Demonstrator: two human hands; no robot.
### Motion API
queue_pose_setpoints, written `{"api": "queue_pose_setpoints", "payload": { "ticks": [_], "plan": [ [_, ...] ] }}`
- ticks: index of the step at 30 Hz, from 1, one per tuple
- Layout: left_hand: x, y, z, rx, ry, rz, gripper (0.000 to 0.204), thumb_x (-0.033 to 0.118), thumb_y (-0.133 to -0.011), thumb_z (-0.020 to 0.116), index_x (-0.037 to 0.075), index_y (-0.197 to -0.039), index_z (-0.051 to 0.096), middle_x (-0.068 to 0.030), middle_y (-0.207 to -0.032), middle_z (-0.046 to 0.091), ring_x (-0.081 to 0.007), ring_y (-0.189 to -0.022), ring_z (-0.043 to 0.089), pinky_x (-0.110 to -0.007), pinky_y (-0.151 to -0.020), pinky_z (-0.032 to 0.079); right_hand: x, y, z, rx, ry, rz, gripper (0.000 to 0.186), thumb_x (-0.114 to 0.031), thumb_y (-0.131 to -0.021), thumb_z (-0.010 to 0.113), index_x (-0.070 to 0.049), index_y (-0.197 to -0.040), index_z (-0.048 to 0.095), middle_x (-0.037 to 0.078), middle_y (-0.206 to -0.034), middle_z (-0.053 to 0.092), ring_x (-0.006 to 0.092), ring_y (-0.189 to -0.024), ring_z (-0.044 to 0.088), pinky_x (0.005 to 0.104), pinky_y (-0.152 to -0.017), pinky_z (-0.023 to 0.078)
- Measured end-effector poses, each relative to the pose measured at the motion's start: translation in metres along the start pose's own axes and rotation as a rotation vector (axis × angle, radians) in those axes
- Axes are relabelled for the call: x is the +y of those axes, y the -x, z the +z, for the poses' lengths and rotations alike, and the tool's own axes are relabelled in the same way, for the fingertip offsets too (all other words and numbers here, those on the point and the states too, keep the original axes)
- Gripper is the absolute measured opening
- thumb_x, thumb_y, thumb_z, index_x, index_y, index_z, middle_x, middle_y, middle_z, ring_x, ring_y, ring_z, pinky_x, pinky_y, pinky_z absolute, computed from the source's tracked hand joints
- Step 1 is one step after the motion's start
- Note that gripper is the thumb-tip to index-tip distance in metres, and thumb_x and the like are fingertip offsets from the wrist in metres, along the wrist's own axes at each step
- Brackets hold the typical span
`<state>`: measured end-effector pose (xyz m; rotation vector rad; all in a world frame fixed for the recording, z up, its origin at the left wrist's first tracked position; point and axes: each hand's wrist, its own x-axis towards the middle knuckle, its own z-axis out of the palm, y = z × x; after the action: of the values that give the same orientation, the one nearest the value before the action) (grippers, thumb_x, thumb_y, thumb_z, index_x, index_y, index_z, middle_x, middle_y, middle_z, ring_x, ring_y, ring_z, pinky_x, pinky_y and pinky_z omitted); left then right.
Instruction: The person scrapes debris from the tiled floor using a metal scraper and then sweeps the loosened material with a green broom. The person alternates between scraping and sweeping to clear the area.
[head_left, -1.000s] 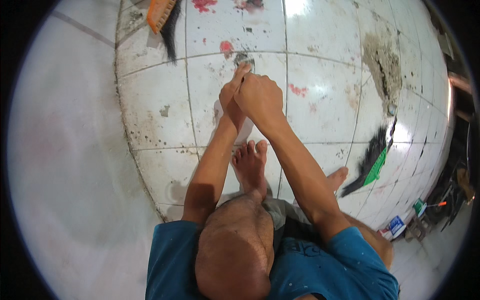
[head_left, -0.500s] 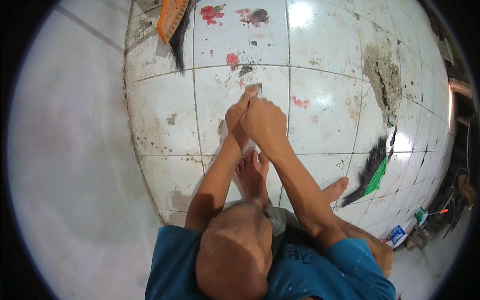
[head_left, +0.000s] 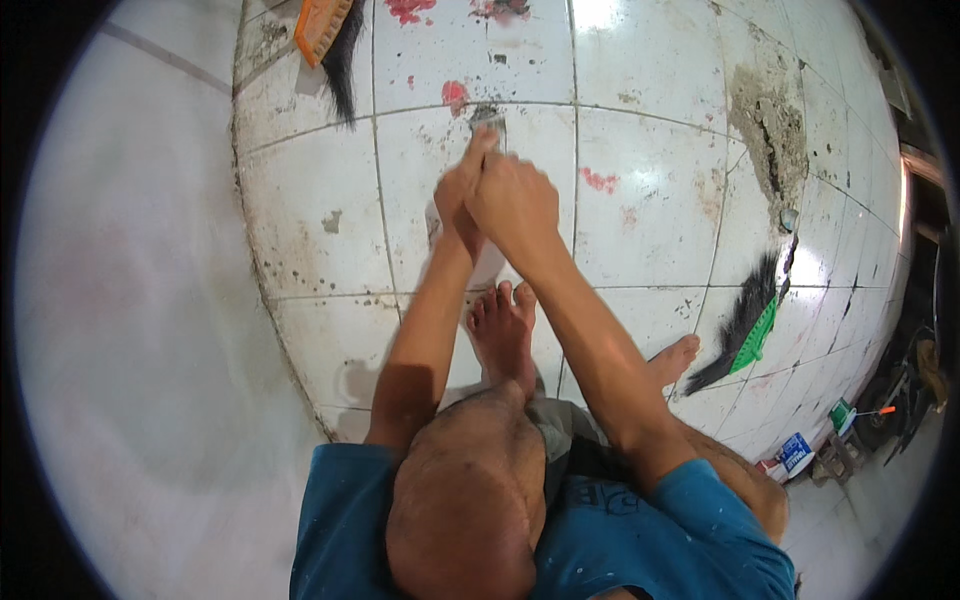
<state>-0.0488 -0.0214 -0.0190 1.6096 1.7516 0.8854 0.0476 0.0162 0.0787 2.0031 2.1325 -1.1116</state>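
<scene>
Both my hands are closed together, low over the white tiled floor (head_left: 650, 160) in front of my foot. My left hand (head_left: 459, 192) and my right hand (head_left: 515, 203) press side by side around one tool. Past the fingertips shows a narrow grey blade, which looks like a scraper (head_left: 489, 122); its handle is hidden in my hands. The blade's edge meets the floor at a dark stain (head_left: 484, 110) near a tile joint. A red paint spot (head_left: 455, 96) lies just beyond it, to the left.
An orange-headed broom (head_left: 325, 28) lies at the far left, a green-headed one (head_left: 756, 335) at the right. Broken tile with a crack (head_left: 770, 140) runs along the right side. A pale wall (head_left: 140, 280) stands on the left. Tubs (head_left: 795, 454) sit at the lower right.
Both hands have slid forward and slightly left with the scraper, bringing its blade to the dark stain. The view has also shifted a little.
</scene>
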Motion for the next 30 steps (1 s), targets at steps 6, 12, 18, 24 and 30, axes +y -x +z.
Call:
{"api": "queue_pose_setpoints", "payload": {
  "ticks": [6, 12, 18, 24, 30],
  "plan": [
    [0.005, 0.005, 0.001, -0.162, -0.064, -0.165, 0.046, 0.028, -0.102, 0.067, 0.018, -0.147, 0.065, -0.0186, -0.141, 0.072, -0.0399, -0.1, 0.078, -0.046, -0.081, 0.062, 0.012, 0.013, 0.009, 0.118, 0.031, -0.033, 0.03, -0.023, -0.096, 0.062, 0.005, -0.096, 0.074, 0.03, -0.096, 0.077, 0.0478, -0.083, 0.076, 0.0557, -0.074, 0.062],
    [0.01, 0.023, 0.003, -0.028, -0.003, -0.032, 0.048, 0.029, -0.102, 0.071, 0.017, -0.148, 0.064, -0.0193, -0.144, 0.07, -0.04, -0.098, 0.078, -0.044, -0.078, 0.061, 0.016, 0.03, 0.017, 0.131, 0.0, -0.013, 0.031, -0.023, -0.097, 0.06, 0.005, -0.099, 0.074, 0.033, -0.093, 0.075, 0.0473, -0.08, 0.076, 0.0568, -0.073, 0.062],
    [-0.003, 0.026, 0.0, -0.035, -0.012, -0.101, 0.046, 0.028, -0.103, 0.068, 0.02, -0.148, 0.065, -0.017, -0.149, 0.067, -0.0399, -0.102, 0.078, -0.043, -0.079, 0.061, 0.007, 0.027, 0.009, 0.097, 0.042, -0.049, 0.029, -0.024, -0.098, 0.06, 0.001, -0.101, 0.074, 0.03, -0.092, 0.075, 0.0477, -0.08, 0.076, 0.0559, -0.074, 0.062],
    [0.01, 0.037, -0.013, -0.017, -0.024, -0.202, 0.043, 0.025, -0.102, 0.072, 0.019, -0.145, 0.069, -0.0162, -0.149, 0.068, -0.0359, -0.112, 0.078, -0.04, -0.085, 0.062, 0.011, 0.031, 0.027, 0.1, -0.064, -0.109, 0.027, -0.023, -0.098, 0.061, 0.001, -0.105, 0.071, 0.03, -0.089, 0.075, 0.0495, -0.079, 0.075, 0.0585, -0.072, 0.061],
    [-0.009, 0.028, -0.012, -0.011, -0.132, -0.168, 0.045, 0.03, -0.101, 0.073, 0.021, -0.145, 0.068, -0.0146, -0.145, 0.07, -0.038, -0.108, 0.078, -0.042, -0.087, 0.062, 0.001, 0.027, 0.027, 0.095, -0.117, -0.062, 0.027, -0.021, -0.101, 0.059, 0.001, -0.107, 0.072, 0.033, -0.088, 0.073, 0.0508, -0.08, 0.074, 0.0592, -0.073, 0.06]
  ]
}}
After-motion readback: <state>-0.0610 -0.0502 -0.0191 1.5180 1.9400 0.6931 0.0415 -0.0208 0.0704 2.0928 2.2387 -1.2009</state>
